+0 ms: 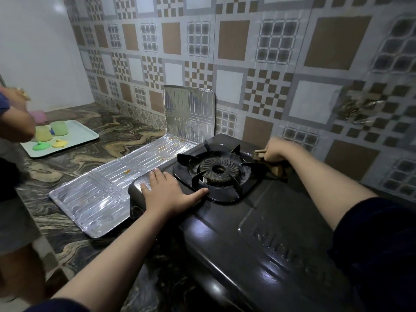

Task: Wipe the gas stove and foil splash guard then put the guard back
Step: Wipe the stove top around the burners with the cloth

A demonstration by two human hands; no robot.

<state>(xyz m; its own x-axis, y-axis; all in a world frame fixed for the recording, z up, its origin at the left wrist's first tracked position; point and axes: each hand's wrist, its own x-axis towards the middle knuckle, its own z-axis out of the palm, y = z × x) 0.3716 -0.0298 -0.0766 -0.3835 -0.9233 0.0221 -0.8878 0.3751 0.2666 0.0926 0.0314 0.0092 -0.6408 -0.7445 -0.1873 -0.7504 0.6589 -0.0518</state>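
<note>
A black single-burner gas stove [258, 221] stands on the marbled counter, its burner and pan support [217, 170] near the far left end. My left hand [167, 190] lies flat with straight fingers on the stove's left top edge. My right hand [275, 150] grips a brown cloth [278, 168] and presses it on the stove top just right of the burner; it is blurred. The foil splash guard [108, 188] lies unfolded on the counter left of the stove, its far panel [189, 113] leaning upright against the tiled wall, with orange stains on it.
A pale tray [83, 134] with coloured plastic cups and lids sits at the far left of the counter [74, 163]. Another person's arm [13, 124] reaches in at the left edge. The patterned tiled wall [270, 64] runs close behind the stove.
</note>
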